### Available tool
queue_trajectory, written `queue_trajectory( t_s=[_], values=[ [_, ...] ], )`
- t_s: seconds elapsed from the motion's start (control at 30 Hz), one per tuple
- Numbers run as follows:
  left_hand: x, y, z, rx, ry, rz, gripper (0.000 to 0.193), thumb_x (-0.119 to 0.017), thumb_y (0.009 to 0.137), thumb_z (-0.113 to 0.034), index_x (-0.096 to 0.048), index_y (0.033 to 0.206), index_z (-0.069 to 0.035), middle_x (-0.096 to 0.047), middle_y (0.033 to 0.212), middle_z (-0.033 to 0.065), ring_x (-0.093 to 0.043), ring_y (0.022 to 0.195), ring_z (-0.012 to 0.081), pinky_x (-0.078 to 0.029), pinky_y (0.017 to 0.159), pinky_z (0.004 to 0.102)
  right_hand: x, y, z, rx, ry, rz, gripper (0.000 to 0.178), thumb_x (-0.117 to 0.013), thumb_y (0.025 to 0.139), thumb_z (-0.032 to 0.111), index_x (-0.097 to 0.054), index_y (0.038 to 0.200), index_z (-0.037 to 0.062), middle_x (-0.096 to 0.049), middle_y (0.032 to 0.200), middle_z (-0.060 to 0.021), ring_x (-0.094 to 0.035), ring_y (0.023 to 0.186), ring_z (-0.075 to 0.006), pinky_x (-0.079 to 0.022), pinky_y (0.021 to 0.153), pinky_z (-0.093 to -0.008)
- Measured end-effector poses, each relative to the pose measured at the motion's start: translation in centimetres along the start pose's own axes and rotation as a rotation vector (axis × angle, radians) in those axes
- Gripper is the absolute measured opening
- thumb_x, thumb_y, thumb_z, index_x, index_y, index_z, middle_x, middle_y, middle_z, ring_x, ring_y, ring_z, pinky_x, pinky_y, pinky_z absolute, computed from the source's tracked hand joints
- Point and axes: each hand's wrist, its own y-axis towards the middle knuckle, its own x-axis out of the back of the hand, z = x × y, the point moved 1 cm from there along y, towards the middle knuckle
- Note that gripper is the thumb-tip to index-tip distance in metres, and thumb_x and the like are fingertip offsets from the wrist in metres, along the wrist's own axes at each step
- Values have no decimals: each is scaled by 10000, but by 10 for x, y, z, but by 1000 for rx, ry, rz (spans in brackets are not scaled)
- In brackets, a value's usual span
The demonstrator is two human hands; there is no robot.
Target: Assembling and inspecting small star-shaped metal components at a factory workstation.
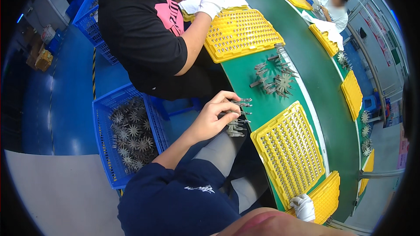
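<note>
My bare left hand (214, 116) has its fingers closed on a spiky metal rack (236, 130) at the green table's near edge. Its prongs stick out to the right past my fingertips, and part of it is hidden under the hand. To the right lies a yellow tray (259, 139) filled with rows of small shiny metal parts. My right hand (303, 208), in a white glove, rests at that tray's lower corner, beside another yellow tray (331, 194). Its fingertips are partly hidden, so its grip is unclear. Several more spiky metal racks (284, 81) stand on the table beyond my left hand.
A blue crate (101, 137) of spiky metal racks stands at my left. A co-worker in black (140, 35) handles white cloth over another filled yellow tray (212, 52). A green conveyor belt (323, 105) runs along the table; another person (334, 11) works across it.
</note>
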Motion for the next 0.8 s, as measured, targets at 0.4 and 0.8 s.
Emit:
queue_trajectory(
  t_s=[0.4, 0.8],
  values=[
    [3, -2, 8, -15, 50, 10, 84, -614, 904, 44, -667, 969, 34, -527, 1216, 90, -614, 917, 126, -495, 801, 263, -5, -4, 2, 128, 0, -106, 203, -745, 687, 6, -710, 861, 104, -636, 871, -111, -628, 825, -328, -512, 698, -413],
    [-1, -4, 8, 11, 50, 14, 80, -617, 910, 24, -671, 970, 26, -529, 1219, 74, -591, 901, 105, -475, 765, 246, -10, -13, 13, 195, -78, -175, 263, -722, 664, -49, -646, 875, 88, -641, 887, -123, -633, 807, -351, -513, 686, -416]
  ],
)
